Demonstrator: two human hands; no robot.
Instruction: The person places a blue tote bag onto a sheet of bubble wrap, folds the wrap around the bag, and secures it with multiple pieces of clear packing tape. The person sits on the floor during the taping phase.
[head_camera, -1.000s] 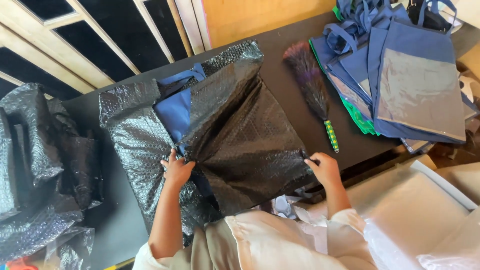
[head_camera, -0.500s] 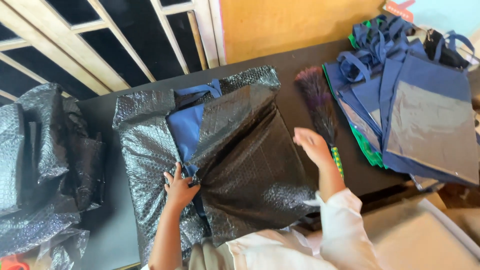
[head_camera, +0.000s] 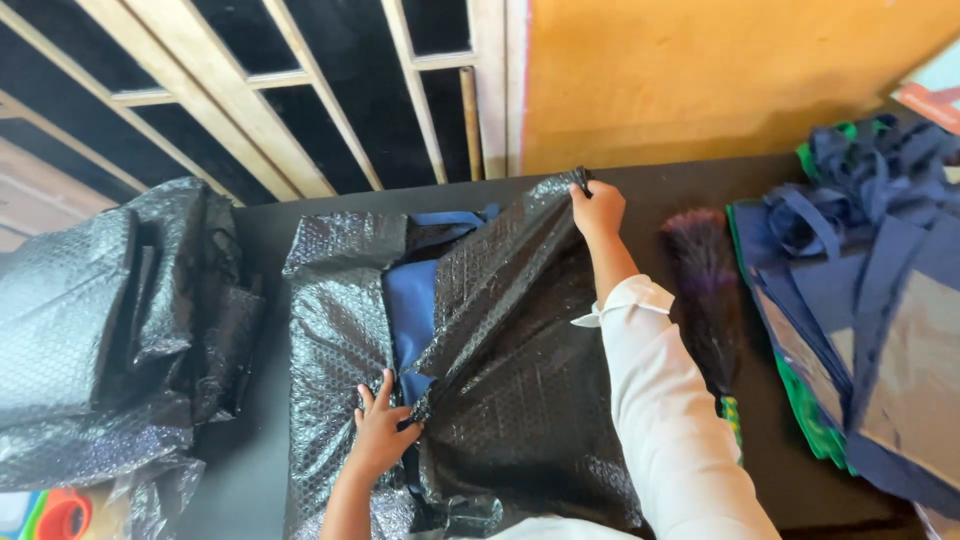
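Tabletop (head_camera: 680, 185): dark, carrying everything.
Wrap (head_camera: 520, 400): black bubble sheet spread mid-tabletop, folded over a blue bag (head_camera: 410, 320) showing through the gap.
Bag stack (head_camera: 870, 330): navy bags at right, well apart.
Duster (head_camera: 705, 290): just beside the right forearm.
Right hand (head_camera: 598, 210): fingers pinch the wrap's far corner.
Left hand (head_camera: 382, 432): fingers spread, pressing the near edge.
Tip: keep the flap taut and the near edge pinned.
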